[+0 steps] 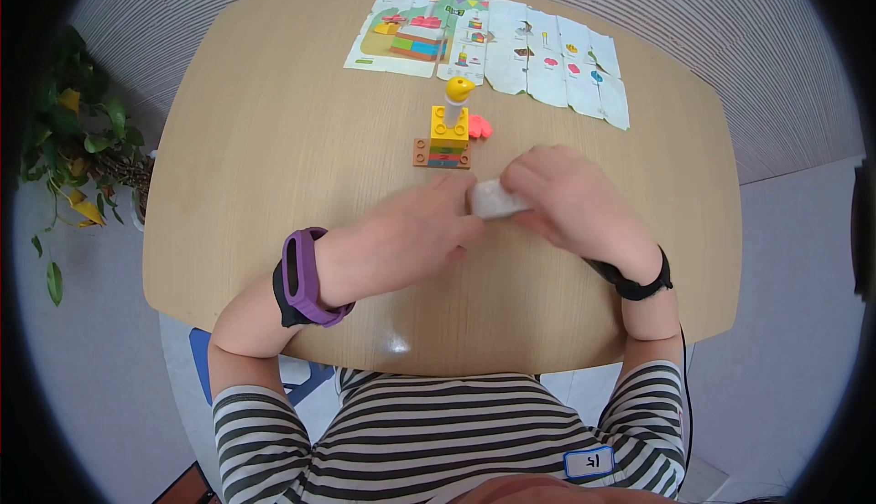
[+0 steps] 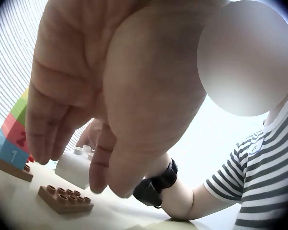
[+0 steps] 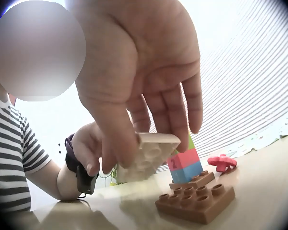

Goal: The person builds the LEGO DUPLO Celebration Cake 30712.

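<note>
My right hand (image 1: 570, 192) pinches a white toy building brick (image 1: 497, 200) between thumb and fingers. The right wrist view shows the tilted brick's hollow underside (image 3: 148, 155) above the table. My left hand (image 1: 401, 230) is right beside it, fingers pointing down and overlapping the brick in the left wrist view. Below the hands lies a brown studded plate (image 3: 196, 203), mostly hidden in the head view. Just beyond stands a tower of colored bricks (image 1: 447, 135) on a second brown plate (image 1: 421, 152), topped by a white candle piece with a yellow flame (image 1: 459, 90).
A red flower-like piece (image 1: 481, 127) lies behind the tower. An unfolded, creased instruction sheet (image 1: 493, 43) spreads along the table's far edge. A leafy plant (image 1: 100, 130) stands off the table's left side.
</note>
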Motion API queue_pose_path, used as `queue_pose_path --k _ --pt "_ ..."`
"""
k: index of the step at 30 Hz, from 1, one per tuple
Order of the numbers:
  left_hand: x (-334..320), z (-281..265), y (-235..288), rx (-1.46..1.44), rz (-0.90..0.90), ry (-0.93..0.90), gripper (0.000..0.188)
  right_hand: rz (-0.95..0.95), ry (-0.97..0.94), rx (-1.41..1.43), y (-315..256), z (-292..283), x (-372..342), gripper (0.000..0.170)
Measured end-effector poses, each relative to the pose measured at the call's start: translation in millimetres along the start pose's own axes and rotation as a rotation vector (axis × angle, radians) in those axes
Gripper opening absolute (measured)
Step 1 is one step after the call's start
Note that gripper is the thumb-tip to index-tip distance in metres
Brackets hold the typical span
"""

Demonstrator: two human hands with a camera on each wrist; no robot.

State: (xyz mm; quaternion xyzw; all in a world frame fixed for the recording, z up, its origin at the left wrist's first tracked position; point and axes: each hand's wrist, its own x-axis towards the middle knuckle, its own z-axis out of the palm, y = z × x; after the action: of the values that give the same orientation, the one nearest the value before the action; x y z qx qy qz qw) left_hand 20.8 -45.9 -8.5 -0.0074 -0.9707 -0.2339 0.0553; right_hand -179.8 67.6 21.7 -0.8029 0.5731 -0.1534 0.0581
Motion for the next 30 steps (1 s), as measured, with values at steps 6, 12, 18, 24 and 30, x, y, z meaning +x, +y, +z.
queue_pose_path --k 6,12,18,24,30 --pt "-1 0 -4 0.111 -0.049 -0.158 0.023 0.111 0.004 -0.028 8 -4 0 0.034" --pt "1 1 -6 0.115 -0.079 -0.251 0.027 0.123 -0.065 0.019 9 6 0 0.033" --pt "2 2 -5 0.126 -0.083 -0.248 0.028 0.153 -0.165 0.054 4 8 -1 0.033" --pt "3 4 -4 0.146 -0.072 -0.229 0.03 0.142 -0.195 0.018 3 12 -2 0.031" --pt "3 5 -4 0.14 -0.071 -0.243 0.033 0.113 -0.169 -0.001 3 18 -1 0.024"
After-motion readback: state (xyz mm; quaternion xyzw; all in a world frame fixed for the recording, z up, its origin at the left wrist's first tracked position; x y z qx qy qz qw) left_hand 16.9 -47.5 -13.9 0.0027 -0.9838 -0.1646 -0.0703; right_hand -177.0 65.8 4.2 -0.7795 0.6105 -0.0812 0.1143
